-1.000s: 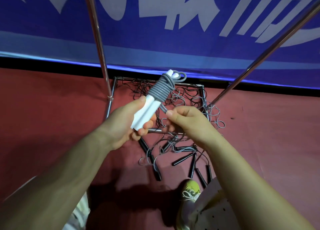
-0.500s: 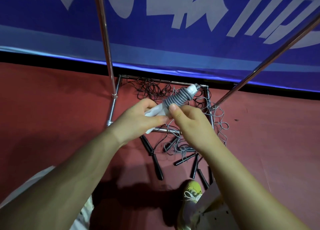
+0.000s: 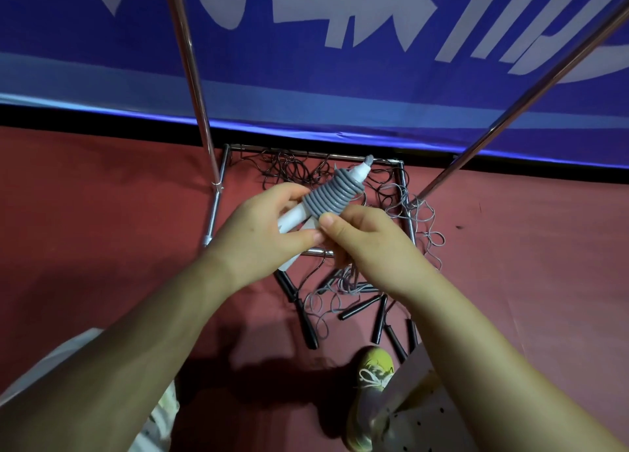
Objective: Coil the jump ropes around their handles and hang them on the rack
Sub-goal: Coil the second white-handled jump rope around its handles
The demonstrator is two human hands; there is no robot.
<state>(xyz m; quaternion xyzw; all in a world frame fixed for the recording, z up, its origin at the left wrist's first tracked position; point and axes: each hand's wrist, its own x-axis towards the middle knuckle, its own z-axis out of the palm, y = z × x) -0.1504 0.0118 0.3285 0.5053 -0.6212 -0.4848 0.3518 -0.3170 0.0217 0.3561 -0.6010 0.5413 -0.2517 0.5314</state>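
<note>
Jump rope [image 3: 332,198]: grey cord coiled tight round two white handles, held tilted in front of you, above the rack base.
Left grip [image 3: 262,230]: your left hand is closed round the handles' lower ends.
Right grip [image 3: 369,237]: your right hand pinches the coil's lower edge, thumb on top.
Rack [image 3: 190,77]: two steel poles rise from a square base frame.
Floor [image 3: 102,213]: red; loose ropes [image 3: 340,291] with black handles lie tangled below.

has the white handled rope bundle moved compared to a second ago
Yes. The coiled rope bundle has tipped from pointing up toward the banner to leaning right, its tip now over the rack base's back rail, and the right hand has closed onto its coils.
</note>
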